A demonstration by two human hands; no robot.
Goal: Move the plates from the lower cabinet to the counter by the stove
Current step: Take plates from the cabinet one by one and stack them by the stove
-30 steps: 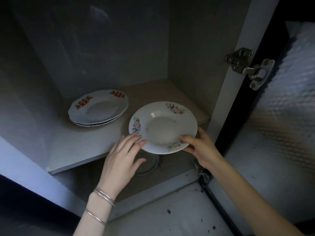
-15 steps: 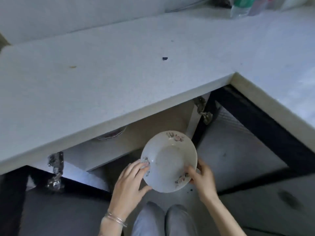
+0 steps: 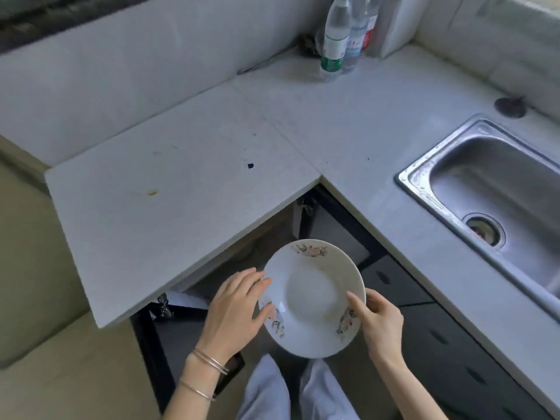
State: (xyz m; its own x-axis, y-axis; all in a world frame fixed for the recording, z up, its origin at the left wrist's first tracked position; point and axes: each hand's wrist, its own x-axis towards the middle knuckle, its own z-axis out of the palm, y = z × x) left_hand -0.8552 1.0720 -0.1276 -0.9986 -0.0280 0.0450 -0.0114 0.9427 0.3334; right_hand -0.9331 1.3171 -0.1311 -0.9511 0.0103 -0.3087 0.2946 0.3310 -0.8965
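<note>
I hold a white deep plate [image 3: 312, 295] with pink flower prints between both hands, in the air below the counter's edge and above my knees. My left hand [image 3: 235, 310] grips its left rim, fingers laid over the edge. My right hand [image 3: 378, 321] pinches the right rim, thumb on top. The white L-shaped counter [image 3: 169, 192] stretches ahead of the plate. The open lower cabinet [image 3: 266, 247] is a dark gap under the counter edge; its inside and the other plates are hidden.
A steel sink [image 3: 497, 189] is set in the counter on the right. Several plastic bottles [image 3: 336, 40] stand in the back corner by the tiled wall. A dark sink plug [image 3: 510, 106] lies behind the sink. Open cabinet doors [image 3: 342, 237] flank my knees.
The plate came out of the cabinet in both hands and rose toward counter height. My view swung up from the cabinet shelf to the counter, sink and bottles.
</note>
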